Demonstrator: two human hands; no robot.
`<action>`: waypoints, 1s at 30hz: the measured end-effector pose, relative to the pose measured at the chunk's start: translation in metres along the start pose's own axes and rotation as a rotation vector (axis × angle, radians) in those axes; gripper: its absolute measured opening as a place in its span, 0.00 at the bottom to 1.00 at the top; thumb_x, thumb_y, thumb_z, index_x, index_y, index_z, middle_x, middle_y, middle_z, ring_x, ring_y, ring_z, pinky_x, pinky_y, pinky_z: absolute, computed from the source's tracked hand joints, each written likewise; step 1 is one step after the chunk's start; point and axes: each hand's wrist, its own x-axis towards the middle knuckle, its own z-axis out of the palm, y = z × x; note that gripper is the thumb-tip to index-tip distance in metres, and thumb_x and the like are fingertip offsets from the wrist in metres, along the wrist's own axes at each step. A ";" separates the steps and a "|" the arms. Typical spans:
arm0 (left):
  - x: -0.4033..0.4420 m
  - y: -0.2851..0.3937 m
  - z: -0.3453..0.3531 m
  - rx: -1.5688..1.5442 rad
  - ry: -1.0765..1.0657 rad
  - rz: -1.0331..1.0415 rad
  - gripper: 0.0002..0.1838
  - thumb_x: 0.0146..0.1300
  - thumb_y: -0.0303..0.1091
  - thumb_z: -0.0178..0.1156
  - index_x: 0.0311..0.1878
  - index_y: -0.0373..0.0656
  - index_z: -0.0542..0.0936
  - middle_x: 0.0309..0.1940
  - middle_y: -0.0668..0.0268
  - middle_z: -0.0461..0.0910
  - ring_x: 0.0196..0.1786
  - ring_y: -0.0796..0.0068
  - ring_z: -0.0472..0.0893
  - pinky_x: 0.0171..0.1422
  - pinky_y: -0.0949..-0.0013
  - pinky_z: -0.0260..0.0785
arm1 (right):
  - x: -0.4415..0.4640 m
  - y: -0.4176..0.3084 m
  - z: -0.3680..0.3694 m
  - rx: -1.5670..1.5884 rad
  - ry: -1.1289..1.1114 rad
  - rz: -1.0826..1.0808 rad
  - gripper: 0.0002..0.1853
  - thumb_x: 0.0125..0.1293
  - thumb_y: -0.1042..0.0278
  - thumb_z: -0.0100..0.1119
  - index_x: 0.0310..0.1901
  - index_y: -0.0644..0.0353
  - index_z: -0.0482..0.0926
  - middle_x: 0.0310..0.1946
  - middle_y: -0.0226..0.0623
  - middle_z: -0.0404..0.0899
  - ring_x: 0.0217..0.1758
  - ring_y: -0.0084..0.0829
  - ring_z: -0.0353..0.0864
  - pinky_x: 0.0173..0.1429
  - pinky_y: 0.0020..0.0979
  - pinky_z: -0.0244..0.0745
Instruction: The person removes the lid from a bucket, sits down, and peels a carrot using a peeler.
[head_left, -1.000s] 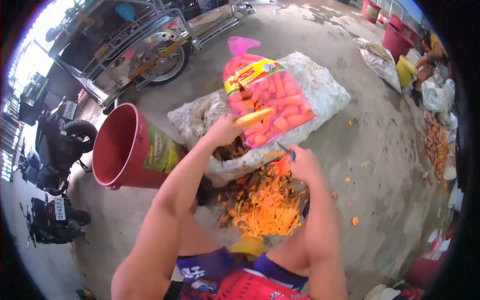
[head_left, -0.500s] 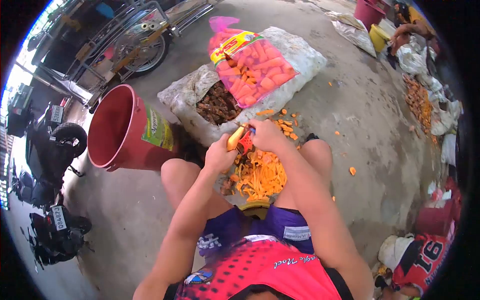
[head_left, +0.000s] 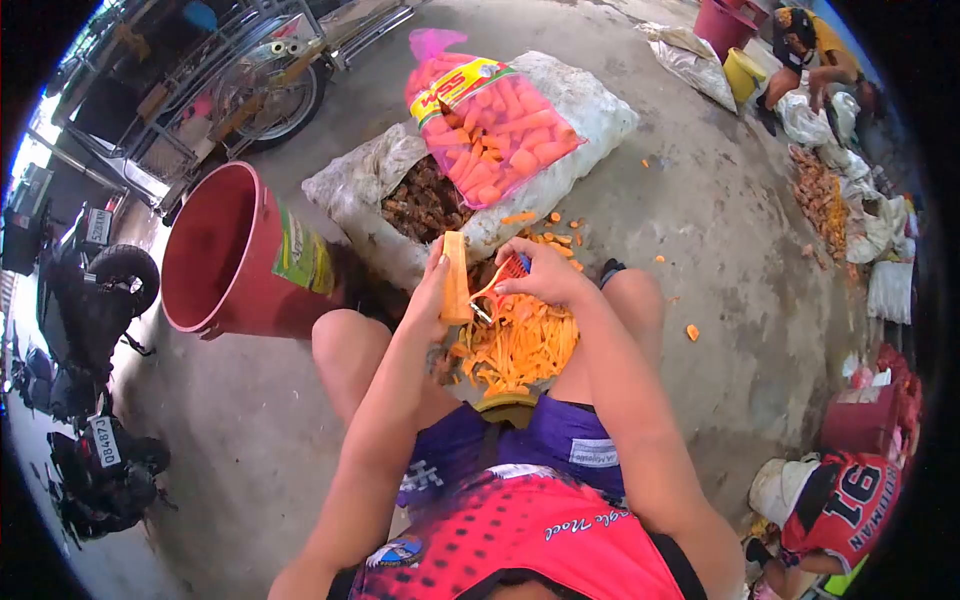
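Observation:
My left hand [head_left: 428,298] is closed around a peeled orange carrot [head_left: 455,270], which points away from me. Beside it, my right hand [head_left: 548,276] grips a vegetable peeler [head_left: 486,291] with a red and blue handle, its metal blade hanging downward just apart from the carrot. Below both hands, between my knees, lies a heap of orange peelings [head_left: 530,345]. Beyond them a white sack [head_left: 345,190] gapes, showing brown, soil-covered roots [head_left: 425,200]. On top of the sack rests a pink bag [head_left: 500,135] full of carrots.
A large red bucket [head_left: 215,270] stands left of the sack. Motorcycles [head_left: 110,330] are parked at the far left. Carrot slices [head_left: 692,331] dot the concrete. Another person [head_left: 835,60] bends at the upper right; a person in a red jersey [head_left: 850,510] is at the lower right.
The carrot has swung more upright in my left hand. The peeler has come off it and dropped lower, blade now turned downward. The whole view has shifted slightly.

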 end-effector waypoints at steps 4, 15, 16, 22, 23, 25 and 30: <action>0.006 -0.008 -0.005 -0.033 -0.007 -0.011 0.28 0.86 0.44 0.42 0.85 0.70 0.55 0.68 0.68 0.74 0.57 0.69 0.80 0.56 0.59 0.78 | 0.002 0.004 0.007 0.079 -0.015 0.045 0.23 0.54 0.61 0.84 0.48 0.54 0.82 0.38 0.25 0.82 0.42 0.22 0.78 0.51 0.29 0.75; 0.000 -0.005 0.001 -0.065 -0.020 0.000 0.29 0.84 0.41 0.44 0.85 0.66 0.57 0.61 0.66 0.77 0.53 0.73 0.82 0.53 0.62 0.80 | 0.010 -0.001 0.018 0.145 -0.040 0.031 0.22 0.54 0.66 0.83 0.48 0.55 0.82 0.38 0.24 0.82 0.42 0.19 0.78 0.51 0.26 0.76; 0.000 -0.006 0.003 -0.103 -0.036 -0.008 0.29 0.84 0.41 0.44 0.85 0.66 0.57 0.61 0.65 0.78 0.52 0.73 0.82 0.53 0.62 0.81 | 0.011 0.002 0.019 0.143 -0.046 0.010 0.22 0.54 0.66 0.83 0.48 0.55 0.82 0.37 0.24 0.82 0.42 0.19 0.78 0.51 0.26 0.75; -0.010 -0.003 0.008 -0.080 -0.143 -0.116 0.27 0.84 0.41 0.45 0.83 0.65 0.61 0.53 0.66 0.82 0.41 0.72 0.85 0.41 0.66 0.83 | 0.038 0.045 -0.005 0.081 0.218 0.006 0.22 0.53 0.60 0.83 0.46 0.56 0.83 0.37 0.30 0.86 0.40 0.25 0.83 0.49 0.32 0.79; -0.019 0.003 0.010 -0.037 -0.170 -0.140 0.27 0.84 0.41 0.45 0.83 0.65 0.61 0.53 0.66 0.82 0.41 0.73 0.85 0.41 0.67 0.83 | 0.044 0.055 -0.016 0.085 0.279 0.036 0.22 0.53 0.60 0.83 0.47 0.56 0.84 0.37 0.31 0.86 0.40 0.25 0.83 0.49 0.32 0.79; -0.032 0.015 0.007 0.049 -0.221 -0.186 0.27 0.84 0.43 0.46 0.83 0.65 0.63 0.53 0.66 0.82 0.40 0.73 0.84 0.40 0.67 0.82 | 0.053 0.068 -0.032 0.093 0.398 0.094 0.23 0.53 0.60 0.83 0.48 0.56 0.84 0.37 0.33 0.87 0.40 0.26 0.85 0.49 0.32 0.80; 0.007 -0.009 -0.017 -0.077 -0.044 -0.064 0.27 0.85 0.42 0.46 0.83 0.60 0.62 0.62 0.69 0.80 0.47 0.79 0.83 0.51 0.69 0.79 | 0.023 0.010 0.015 0.220 0.109 -0.017 0.19 0.55 0.69 0.82 0.46 0.57 0.83 0.36 0.25 0.83 0.41 0.21 0.80 0.51 0.27 0.77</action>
